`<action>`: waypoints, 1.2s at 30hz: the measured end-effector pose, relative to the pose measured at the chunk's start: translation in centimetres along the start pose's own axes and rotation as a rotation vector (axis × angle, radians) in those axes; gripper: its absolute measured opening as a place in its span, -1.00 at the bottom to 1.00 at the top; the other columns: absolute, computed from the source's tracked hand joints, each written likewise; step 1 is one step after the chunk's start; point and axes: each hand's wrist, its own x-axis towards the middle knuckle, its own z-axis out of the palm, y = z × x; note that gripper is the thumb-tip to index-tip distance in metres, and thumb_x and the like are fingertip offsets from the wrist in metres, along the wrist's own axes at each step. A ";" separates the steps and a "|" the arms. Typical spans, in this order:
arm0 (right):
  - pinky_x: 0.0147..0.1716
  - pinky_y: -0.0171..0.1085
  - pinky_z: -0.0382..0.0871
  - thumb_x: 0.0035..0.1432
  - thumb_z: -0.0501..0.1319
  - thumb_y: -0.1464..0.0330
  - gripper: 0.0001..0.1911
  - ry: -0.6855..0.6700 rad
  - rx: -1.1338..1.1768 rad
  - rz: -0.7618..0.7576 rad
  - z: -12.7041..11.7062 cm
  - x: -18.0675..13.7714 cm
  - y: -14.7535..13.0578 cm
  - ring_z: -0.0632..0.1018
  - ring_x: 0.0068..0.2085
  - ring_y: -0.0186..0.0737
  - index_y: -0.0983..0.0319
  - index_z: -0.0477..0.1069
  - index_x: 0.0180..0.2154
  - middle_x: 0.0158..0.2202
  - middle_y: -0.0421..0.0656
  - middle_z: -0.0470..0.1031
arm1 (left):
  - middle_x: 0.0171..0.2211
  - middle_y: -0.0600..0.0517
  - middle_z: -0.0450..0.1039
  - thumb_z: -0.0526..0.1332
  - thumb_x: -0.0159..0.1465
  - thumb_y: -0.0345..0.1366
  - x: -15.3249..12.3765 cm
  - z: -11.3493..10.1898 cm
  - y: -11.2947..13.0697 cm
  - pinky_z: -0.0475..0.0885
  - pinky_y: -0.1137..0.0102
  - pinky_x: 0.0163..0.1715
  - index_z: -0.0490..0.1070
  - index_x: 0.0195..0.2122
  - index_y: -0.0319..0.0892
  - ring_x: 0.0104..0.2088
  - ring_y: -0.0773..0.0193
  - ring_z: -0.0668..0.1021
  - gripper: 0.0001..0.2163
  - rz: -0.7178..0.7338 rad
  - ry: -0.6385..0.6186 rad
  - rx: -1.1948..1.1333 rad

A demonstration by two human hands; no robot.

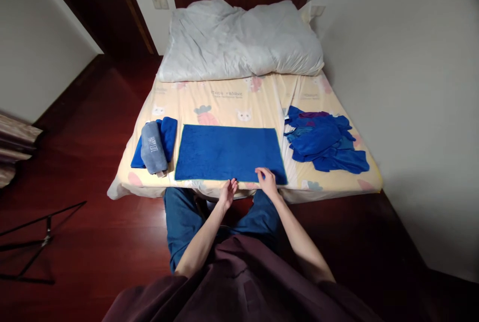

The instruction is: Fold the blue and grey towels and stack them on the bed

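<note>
A blue towel (228, 152) with a thin light green edge lies spread flat on the bed in front of me. My left hand (228, 192) is at the towel's near edge, palm turned inward, fingers stretched out and holding nothing. Over the near right part of the towel is my right hand (267, 181), its fingers loosely bent with a small gap to the thumb. Nothing shows in its grasp, and the cloth beneath looks flat.
To the left, a rolled grey towel (152, 146) with white lettering rests on folded blue towels (169, 135). A rumpled pile of blue cloths (322, 137) is on the right. A white quilt (243, 42) covers the bed's head. Black stand legs (47, 239) stand on the floor at left.
</note>
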 end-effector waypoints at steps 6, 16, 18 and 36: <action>0.18 0.03 0.43 0.39 0.13 0.39 -0.75 -0.247 -0.190 -0.176 2.0 15.9 -2.1 0.61 -0.04 -0.05 0.21 0.61 -0.12 -0.09 -0.05 0.66 | -0.44 0.05 0.47 0.35 0.36 -0.33 0.1 0.5 -1.0 0.50 0.51 -0.31 0.40 -0.37 -0.19 -0.44 0.43 0.54 -0.82 0.060 0.047 -0.076; 0.26 -0.03 0.33 0.41 0.21 0.40 -0.69 -0.580 -0.433 0.077 11.6 28.9 -0.2 0.53 0.13 -0.02 0.33 0.55 0.11 0.11 0.11 0.49 | -0.66 0.30 -0.02 0.49 0.21 -0.26 0.6 0.3 -1.8 0.17 0.53 -0.57 0.20 -0.49 -0.14 -0.65 0.53 0.13 -0.59 0.087 0.062 -0.080; 0.28 0.02 0.31 0.41 0.22 0.35 -0.69 -0.592 -0.439 0.095 13.0 29.2 0.6 0.51 0.15 0.02 0.34 0.56 0.09 0.10 0.12 0.48 | -0.67 0.29 -0.03 0.48 0.23 -0.25 0.6 0.4 -1.8 0.18 0.51 -0.56 0.19 -0.50 -0.13 -0.64 0.52 0.13 -0.58 0.074 0.056 -0.092; 0.31 0.18 0.16 0.44 0.21 0.29 -0.69 -0.544 -0.354 0.012 16.8 33.6 5.2 0.42 0.20 0.08 0.42 0.59 -0.20 -0.03 0.08 0.49 | -0.68 0.27 -0.07 0.46 0.27 -0.24 0.6 0.4 -1.5 0.11 0.44 -0.56 0.16 -0.55 -0.11 -0.65 0.48 0.07 -0.55 0.038 0.058 -0.091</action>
